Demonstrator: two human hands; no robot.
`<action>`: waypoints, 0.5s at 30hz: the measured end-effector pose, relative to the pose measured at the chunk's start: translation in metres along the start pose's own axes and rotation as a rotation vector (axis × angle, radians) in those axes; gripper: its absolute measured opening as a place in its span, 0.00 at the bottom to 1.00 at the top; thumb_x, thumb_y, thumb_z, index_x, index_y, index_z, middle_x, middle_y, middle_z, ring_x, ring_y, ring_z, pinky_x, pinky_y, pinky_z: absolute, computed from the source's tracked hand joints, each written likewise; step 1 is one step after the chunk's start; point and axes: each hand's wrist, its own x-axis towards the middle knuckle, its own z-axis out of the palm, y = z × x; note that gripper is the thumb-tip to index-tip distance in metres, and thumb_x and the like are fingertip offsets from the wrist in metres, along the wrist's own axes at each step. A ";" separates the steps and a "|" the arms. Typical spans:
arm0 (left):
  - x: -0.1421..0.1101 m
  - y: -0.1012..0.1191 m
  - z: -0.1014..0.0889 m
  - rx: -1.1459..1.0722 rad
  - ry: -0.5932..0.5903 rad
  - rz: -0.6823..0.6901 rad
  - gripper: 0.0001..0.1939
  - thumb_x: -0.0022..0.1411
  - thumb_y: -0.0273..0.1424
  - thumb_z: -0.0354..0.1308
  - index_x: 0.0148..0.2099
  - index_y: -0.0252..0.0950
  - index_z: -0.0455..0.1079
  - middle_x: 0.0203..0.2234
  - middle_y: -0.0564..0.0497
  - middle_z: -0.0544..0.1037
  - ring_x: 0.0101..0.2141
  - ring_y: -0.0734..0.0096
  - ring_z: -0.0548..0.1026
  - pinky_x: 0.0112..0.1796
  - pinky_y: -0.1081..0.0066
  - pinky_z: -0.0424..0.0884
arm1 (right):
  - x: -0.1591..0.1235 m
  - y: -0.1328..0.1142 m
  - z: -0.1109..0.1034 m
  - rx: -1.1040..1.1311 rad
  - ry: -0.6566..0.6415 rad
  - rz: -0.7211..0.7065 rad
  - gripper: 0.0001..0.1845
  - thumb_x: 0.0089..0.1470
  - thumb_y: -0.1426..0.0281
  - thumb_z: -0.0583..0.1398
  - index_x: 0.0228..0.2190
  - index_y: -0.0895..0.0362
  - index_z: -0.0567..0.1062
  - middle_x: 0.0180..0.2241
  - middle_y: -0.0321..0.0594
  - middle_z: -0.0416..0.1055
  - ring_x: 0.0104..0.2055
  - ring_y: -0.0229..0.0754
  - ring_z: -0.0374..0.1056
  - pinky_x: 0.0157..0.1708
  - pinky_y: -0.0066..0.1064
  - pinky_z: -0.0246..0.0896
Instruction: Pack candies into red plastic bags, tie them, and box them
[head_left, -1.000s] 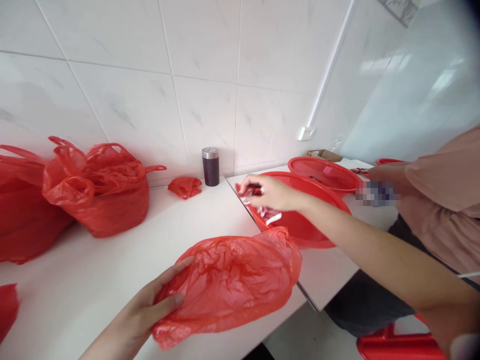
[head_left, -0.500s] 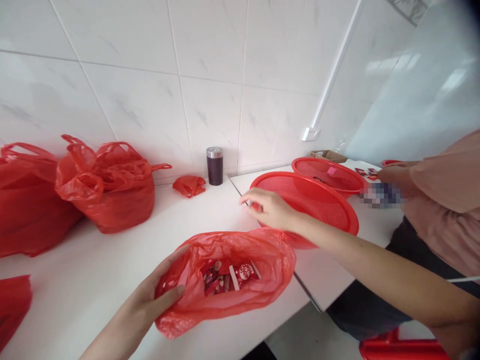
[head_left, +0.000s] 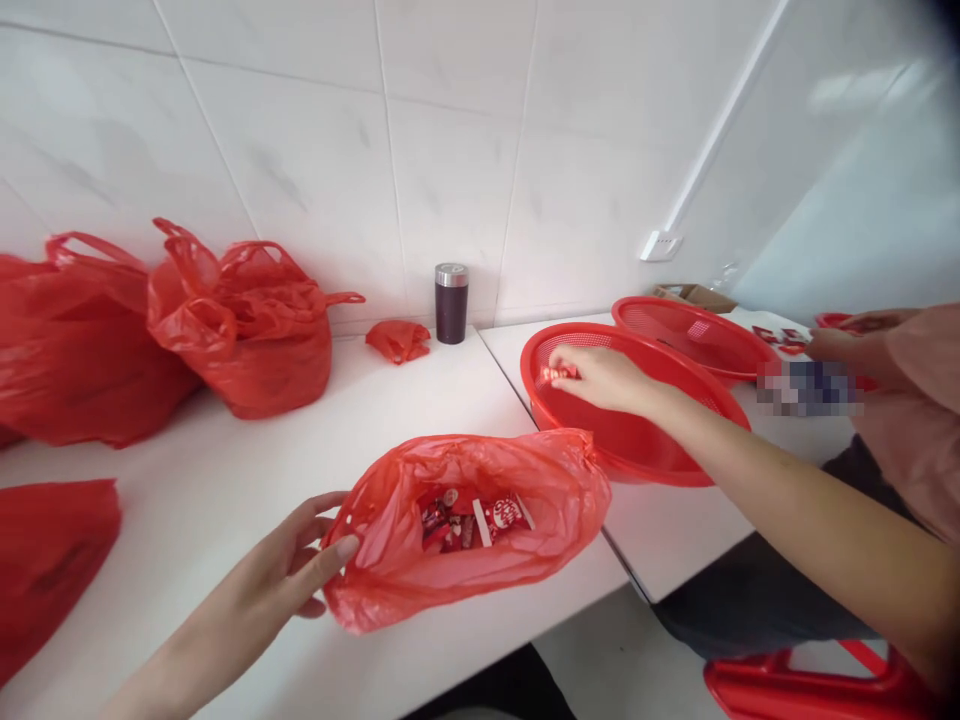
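In the head view, my left hand (head_left: 289, 565) pinches the left rim of an open red plastic bag (head_left: 390, 590), thumb inside and fingers outside. Several small red-wrapped packets lie in the bag; one packet (head_left: 504, 516) with white edges and lettering is on top. My right hand (head_left: 604, 378) is over a round red perforated basket (head_left: 731, 400), closed on a small red-and-white wrapped packet (head_left: 556, 373). The fingers and packet partly hide the basket's inside.
Tied red bags (head_left: 259, 365) stand at the left near the tiled wall, with a dark tumbler (head_left: 451, 310) right of them. A second red basket (head_left: 675, 325) sits behind the first. A co-worker's hand (head_left: 840, 345) is at the right. A red stool (head_left: 795, 690) stands below.
My right hand has moved from in front of the basket's left rim to over its inside, with the red packet now plainly visible. The camera view has shifted; my left hand still holds the bag.
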 end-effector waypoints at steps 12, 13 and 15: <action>-0.011 0.019 -0.012 -0.126 0.004 0.121 0.14 0.55 0.44 0.63 0.30 0.38 0.72 0.24 0.55 0.73 0.26 0.71 0.69 0.29 0.75 0.71 | -0.067 -0.069 -0.001 -0.294 -0.111 -0.230 0.25 0.47 0.68 0.65 0.48 0.53 0.72 0.40 0.48 0.73 0.41 0.57 0.70 0.33 0.41 0.64; -0.015 0.017 -0.017 -0.130 0.018 0.115 0.12 0.54 0.42 0.64 0.30 0.39 0.73 0.23 0.56 0.73 0.26 0.73 0.69 0.28 0.76 0.71 | -0.070 -0.063 -0.005 -0.307 -0.180 -0.172 0.24 0.46 0.69 0.65 0.48 0.52 0.73 0.36 0.47 0.74 0.38 0.56 0.71 0.30 0.40 0.64; -0.021 0.010 -0.029 -0.158 0.048 0.091 0.09 0.53 0.39 0.66 0.31 0.40 0.75 0.22 0.57 0.74 0.25 0.74 0.70 0.26 0.78 0.70 | -0.075 -0.052 -0.021 -0.255 -0.313 -0.123 0.24 0.47 0.70 0.64 0.48 0.49 0.73 0.31 0.42 0.75 0.32 0.52 0.72 0.25 0.35 0.61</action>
